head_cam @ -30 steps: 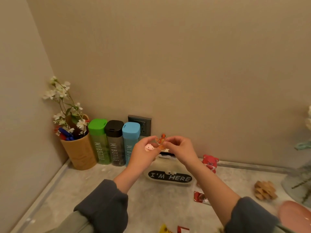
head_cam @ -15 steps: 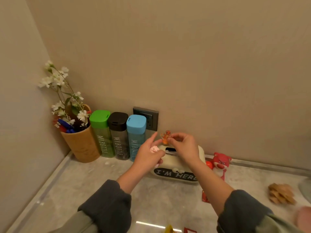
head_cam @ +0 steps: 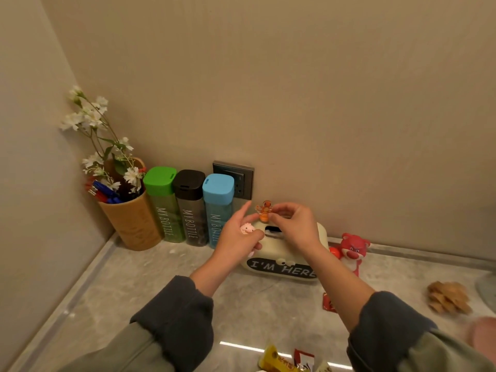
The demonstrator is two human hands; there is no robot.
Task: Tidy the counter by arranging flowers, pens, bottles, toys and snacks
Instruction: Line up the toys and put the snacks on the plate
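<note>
My right hand (head_cam: 294,226) pinches a small orange figurine (head_cam: 263,210) just above the top of a cream tissue box (head_cam: 279,260) lettered "I'M HERE". My left hand (head_cam: 236,238) holds a little pink pig toy (head_cam: 246,228) in its curled fingers, index finger raised next to the orange figurine. A red bear toy (head_cam: 353,249) stands right of the box. Green (head_cam: 163,204), black (head_cam: 191,206) and blue (head_cam: 217,208) bottles line the back wall. A tan cup (head_cam: 131,222) in the corner holds white flowers (head_cam: 92,122) and pens (head_cam: 103,190).
A wall socket (head_cam: 236,175) sits behind the blue bottle. A tan crumpled thing (head_cam: 448,296) lies at the right. A red packet (head_cam: 328,304) shows under my right forearm. Yellow and red snack packets (head_cam: 287,361) lie at the near edge. A pink blur (head_cam: 483,334) is at the far right.
Both hands have moved away from me and down with the two toys, now right over the tissue box top. The view has shifted left and closer to the wall.
</note>
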